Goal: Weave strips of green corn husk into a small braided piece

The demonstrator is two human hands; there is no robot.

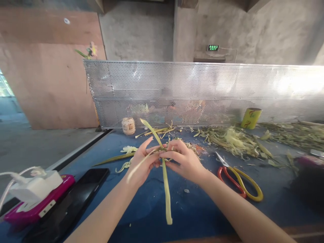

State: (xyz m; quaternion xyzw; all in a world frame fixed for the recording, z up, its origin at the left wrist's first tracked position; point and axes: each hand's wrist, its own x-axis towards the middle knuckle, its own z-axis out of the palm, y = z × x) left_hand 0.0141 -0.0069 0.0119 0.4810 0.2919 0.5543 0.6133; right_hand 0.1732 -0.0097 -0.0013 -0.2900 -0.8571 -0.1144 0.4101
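Above the middle of the blue tabletop [149,216], my left hand [143,162] and my right hand [186,160] meet with their fingertips pinched together. Between them they grip pale green plant strips [165,189]. One strip's end hangs down toward me, another sticks up and away, and a thin pale one lies over my left hand. The fingers hide where the strips cross. Just beyond my left hand lie a long green leaf strip [113,158] and curled pale scraps [124,166]. Scissors [239,179] with one red and one yellow handle rest right of my right hand, blades slightly apart.
A black phone [83,189] and a magenta power strip [43,199] with a white charger [37,185] are at left. Behind stand a ball of twine [128,126] and a yellow-green can [251,118]. Heaped plant fibres [233,140] spread before a perforated metal screen [152,81].
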